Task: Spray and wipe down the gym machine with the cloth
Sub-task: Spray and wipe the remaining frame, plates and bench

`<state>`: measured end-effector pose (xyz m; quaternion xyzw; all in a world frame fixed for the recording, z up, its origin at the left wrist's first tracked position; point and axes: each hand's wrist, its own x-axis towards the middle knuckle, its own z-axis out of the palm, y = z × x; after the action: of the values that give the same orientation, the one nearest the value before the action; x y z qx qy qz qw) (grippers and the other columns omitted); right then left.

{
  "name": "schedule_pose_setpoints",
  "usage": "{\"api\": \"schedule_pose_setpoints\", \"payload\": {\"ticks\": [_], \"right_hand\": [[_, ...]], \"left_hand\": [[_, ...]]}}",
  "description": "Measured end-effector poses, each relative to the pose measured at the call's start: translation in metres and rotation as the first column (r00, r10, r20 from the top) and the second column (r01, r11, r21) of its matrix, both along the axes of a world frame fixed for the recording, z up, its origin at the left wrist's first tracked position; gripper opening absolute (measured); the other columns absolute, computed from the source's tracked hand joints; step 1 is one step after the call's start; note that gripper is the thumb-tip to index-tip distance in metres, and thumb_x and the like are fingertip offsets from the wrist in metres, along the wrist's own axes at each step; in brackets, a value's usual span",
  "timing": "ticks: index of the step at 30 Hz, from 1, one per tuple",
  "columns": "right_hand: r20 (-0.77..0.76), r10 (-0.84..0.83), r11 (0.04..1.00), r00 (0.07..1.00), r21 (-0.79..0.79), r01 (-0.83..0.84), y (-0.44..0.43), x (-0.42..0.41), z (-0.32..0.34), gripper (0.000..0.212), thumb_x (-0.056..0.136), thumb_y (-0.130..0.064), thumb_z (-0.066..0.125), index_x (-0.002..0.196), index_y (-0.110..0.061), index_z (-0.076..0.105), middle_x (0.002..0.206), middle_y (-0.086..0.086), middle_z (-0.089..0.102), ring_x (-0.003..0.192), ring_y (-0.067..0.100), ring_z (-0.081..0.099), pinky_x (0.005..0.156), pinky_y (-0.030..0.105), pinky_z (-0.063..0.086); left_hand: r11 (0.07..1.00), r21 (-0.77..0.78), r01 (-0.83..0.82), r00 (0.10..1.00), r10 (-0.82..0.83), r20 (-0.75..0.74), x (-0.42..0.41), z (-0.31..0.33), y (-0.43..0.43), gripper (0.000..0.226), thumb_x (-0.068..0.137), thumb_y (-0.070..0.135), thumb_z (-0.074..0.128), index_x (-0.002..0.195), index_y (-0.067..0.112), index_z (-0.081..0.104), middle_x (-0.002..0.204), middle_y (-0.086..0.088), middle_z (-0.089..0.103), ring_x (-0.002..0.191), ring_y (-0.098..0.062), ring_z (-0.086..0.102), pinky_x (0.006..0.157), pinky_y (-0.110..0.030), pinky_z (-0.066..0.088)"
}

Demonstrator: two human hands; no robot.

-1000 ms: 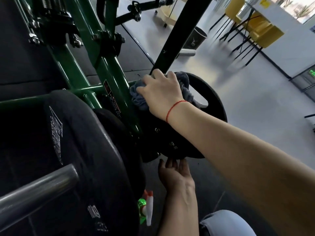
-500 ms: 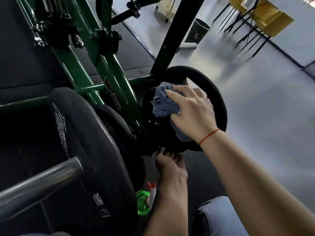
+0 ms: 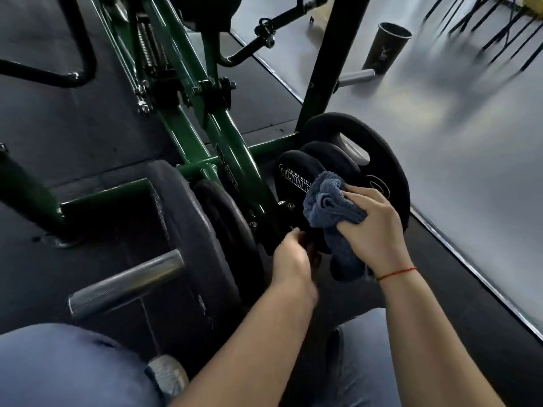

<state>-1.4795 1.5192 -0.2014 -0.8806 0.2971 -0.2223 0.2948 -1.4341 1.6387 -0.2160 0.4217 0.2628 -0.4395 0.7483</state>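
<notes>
My right hand (image 3: 371,230) grips a bunched blue-grey cloth (image 3: 329,207) against the black weight plates (image 3: 379,160) stacked on the right side of the green gym machine (image 3: 229,136). The cloth's tail hangs down below my palm. Just left of it, my left hand (image 3: 291,259) reaches in under the small plates, fingers curled at the lower edge of the stack; what they hold is hidden in shadow. No spray bottle shows in this view.
A large black plate (image 3: 188,230) on a steel sleeve (image 3: 126,283) sits to the left. My knees (image 3: 67,365) fill the bottom. A dark bin (image 3: 385,48) and chair legs stand on the grey floor at the upper right.
My right hand has drawn the cloth down from the top of the plates to their front face. My left hand rose to the lower edge of the stack. The green spray bottle left the view.
</notes>
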Motion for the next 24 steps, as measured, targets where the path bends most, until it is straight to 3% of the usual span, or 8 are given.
{"api": "schedule_pose_setpoints", "payload": {"ticks": [3, 6, 10, 12, 14, 16, 20, 24], "right_hand": [[0.008, -0.013, 0.999, 1.0, -0.048, 0.013, 0.012, 0.008, 0.012, 0.048, 0.074, -0.011, 0.068, 0.12, -0.027, 0.071, 0.123, -0.011, 0.063, 0.116, 0.021, 0.056, 0.1, 0.034, 0.046], [0.035, 0.066, 0.995, 0.997, -0.071, -0.064, 0.034, 0.02, 0.016, 0.052, 0.073, -0.014, 0.067, 0.124, -0.026, 0.069, 0.126, -0.01, 0.063, 0.114, 0.019, 0.054, 0.096, 0.023, 0.039], [-0.18, 0.15, 0.985, 0.972, -0.061, -0.163, 0.058, 0.036, -0.012, 0.059, 0.074, -0.023, 0.065, 0.133, -0.03, 0.061, 0.136, -0.007, 0.057, 0.12, 0.028, 0.05, 0.097, 0.043, 0.045], [-0.269, 0.127, 0.983, 0.955, -0.093, -0.157, 0.073, 0.034, -0.037, 0.065, 0.077, -0.024, 0.071, 0.14, -0.025, 0.054, 0.141, -0.002, 0.053, 0.121, 0.034, 0.048, 0.092, 0.047, 0.048], [-0.26, 0.077, 0.967, 0.962, -0.217, -0.136, 0.082, 0.03, -0.058, 0.068, 0.077, -0.022, 0.075, 0.141, -0.016, 0.053, 0.141, 0.006, 0.053, 0.119, 0.039, 0.05, 0.085, 0.052, 0.049], [-0.226, 0.036, 0.941, 0.973, -0.321, -0.109, 0.083, 0.038, -0.066, 0.065, 0.076, -0.014, 0.076, 0.138, -0.012, 0.055, 0.136, 0.008, 0.057, 0.116, 0.037, 0.053, 0.081, 0.054, 0.05], [-0.228, 0.007, 0.911, 0.974, -0.4, -0.1, 0.078, 0.085, -0.053, 0.059, 0.077, -0.015, 0.077, 0.133, -0.012, 0.059, 0.126, 0.005, 0.062, 0.11, 0.03, 0.057, 0.079, 0.049, 0.05], [-0.32, 0.034, 0.932, 0.947, -0.332, -0.146, 0.072, 0.147, -0.036, 0.06, 0.085, -0.03, 0.066, 0.139, -0.011, 0.048, 0.132, 0.008, 0.055, 0.118, 0.033, 0.05, 0.085, 0.046, 0.045]], "left_hand": [[1.0, -0.024, -0.004, 0.99, 0.008, 0.143, -0.001, 0.018, 0.017, 0.029, 0.101, 0.035, 0.051, 0.101, 0.014, 0.072, 0.094, -0.002, 0.077, 0.094, -0.021, 0.07, 0.088, -0.039, 0.056], [0.999, 0.034, -0.038, 0.902, 0.02, 0.431, 0.012, 0.04, 0.043, 0.044, 0.098, 0.029, 0.054, 0.14, 0.016, 0.058, 0.137, -0.001, 0.062, 0.128, -0.017, 0.057, 0.113, -0.04, 0.042], [0.973, 0.228, 0.014, 0.67, -0.179, 0.721, 0.044, 0.076, 0.08, 0.048, 0.106, 0.015, 0.046, 0.153, 0.009, 0.039, 0.152, -0.001, 0.047, 0.141, -0.012, 0.043, 0.117, -0.028, 0.034], [0.903, 0.417, 0.107, 0.417, -0.422, 0.805, 0.056, 0.089, 0.09, 0.05, 0.106, 0.019, 0.047, 0.155, 0.012, 0.037, 0.156, 0.002, 0.041, 0.146, -0.009, 0.034, 0.119, -0.022, 0.025], [0.742, 0.67, 0.03, 0.028, -0.67, 0.741, 0.066, 0.091, 0.097, 0.046, 0.105, 0.017, 0.049, 0.151, 0.013, 0.044, 0.157, 0.005, 0.04, 0.15, -0.005, 0.024, 0.116, -0.009, 0.012], [0.679, 0.712, -0.177, -0.144, -0.734, 0.664, 0.081, 0.089, 0.106, 0.038, 0.104, 0.011, 0.05, 0.141, 0.008, 0.056, 0.153, -0.001, 0.047, 0.152, -0.014, 0.024, 0.12, -0.017, 0.001], [0.402, 0.854, -0.33, 0.104, -0.884, 0.456, 0.116, 0.078, 0.117, 0.03, 0.102, 0.018, 0.05, 0.127, 0.006, 0.061, 0.142, -0.007, 0.057, 0.153, -0.028, 0.023, 0.125, -0.055, 0.007], [0.407, 0.876, -0.259, 0.2, -0.864, 0.461, 0.125, 0.071, 0.113, 0.046, 0.102, 0.021, 0.051, 0.147, 0.016, 0.049, 0.153, 0.004, 0.047, 0.154, -0.023, 0.015, 0.122, -0.055, 0.02]]}}
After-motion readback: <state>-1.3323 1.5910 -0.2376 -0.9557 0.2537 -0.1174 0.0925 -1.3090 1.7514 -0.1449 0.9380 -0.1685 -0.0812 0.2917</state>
